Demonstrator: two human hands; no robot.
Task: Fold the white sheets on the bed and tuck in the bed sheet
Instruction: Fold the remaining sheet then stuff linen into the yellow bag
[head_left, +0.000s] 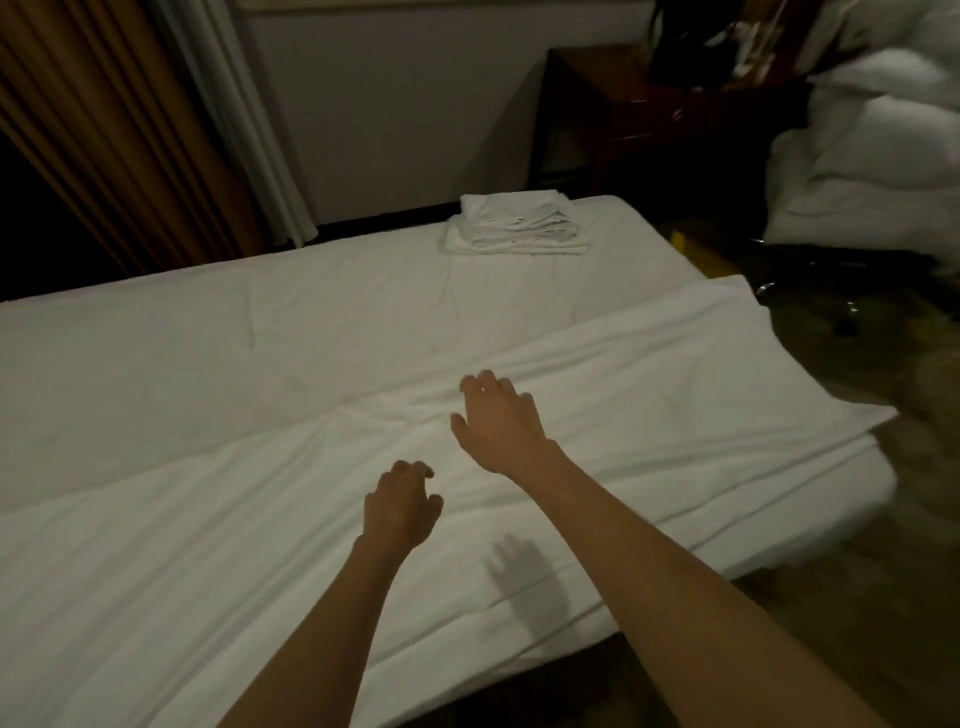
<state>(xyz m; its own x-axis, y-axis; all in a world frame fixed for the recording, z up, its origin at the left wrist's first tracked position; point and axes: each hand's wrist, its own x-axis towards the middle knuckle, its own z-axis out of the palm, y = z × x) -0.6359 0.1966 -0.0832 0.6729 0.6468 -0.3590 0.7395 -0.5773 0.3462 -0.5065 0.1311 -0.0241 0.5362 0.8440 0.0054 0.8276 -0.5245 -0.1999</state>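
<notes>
1. Bed (156, 332): fills most of the view, running from the left edge to the right, covered by a fitted white bed sheet (337, 301) with light creases.
2. White sheet (649, 374): lies spread over the near half of the bed, its far edge running diagonally from the middle left up toward the far right. Its right end overhangs the bed's right edge, one corner pointing out over the floor. Long shallow folds run along its length.
3. Bedding pile (872, 156): bulky white heap at the far right, off the bed.
4. Curtain (104, 130): brown, with a pale strip beside it, far left against the wall.
5. Dark wooden cabinet (597, 114): far right of centre, against the wall, behind the bed.
6. Folded stack (514, 223): white sheets, neatly folded, resting on the far edge of the bed, right of centre, well apart from both hands.
7. Right hand (501, 421): reaches out farther than the left, palm down, fingers spread and lightly bent, over the far edge of the white sheet. Grip holds nothing; contact with the cloth cannot be told.
8. Left hand (402, 506): nearer, just left of the right hand, above the white sheet, fingers loosely curled, grip holding nothing. Its shadow falls on the sheet nearby.
</notes>
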